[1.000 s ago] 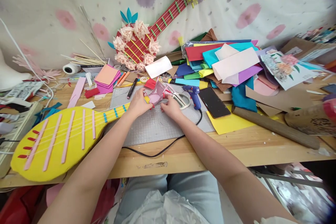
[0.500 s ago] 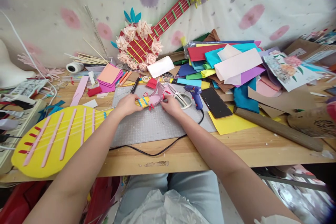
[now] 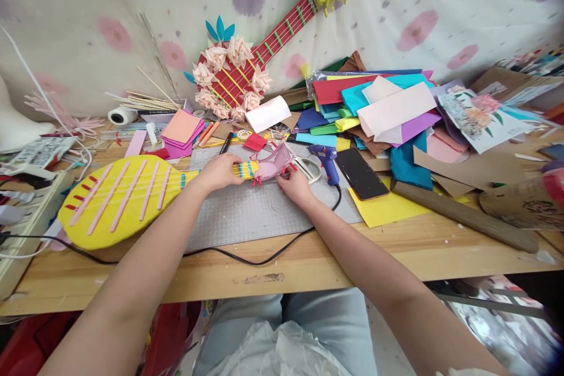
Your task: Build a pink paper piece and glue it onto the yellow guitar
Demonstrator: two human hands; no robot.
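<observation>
A yellow craft pipa with pink strips, white strings and short red pieces lies at the left, its neck pointing right. My left hand is wrapped round the neck. At the neck's end is a pink headpiece with red pegs. My right hand grips this headpiece near its right end; the fingertips are partly hidden. Below both hands lies a grey cutting mat. Scissors rest just beyond my right hand, beside a blue glue gun.
A phone lies on yellow felt. Coloured sheets pile up behind it. A red craft pipa with peach flowers leans against the curtain. The black cord crosses the table front. A power strip stands at left.
The yellow pipa's body has swung up, away from the table's front edge, and shifted right, uncovering the black cord. The pink headpiece has moved slightly right. Both hands still hold on.
</observation>
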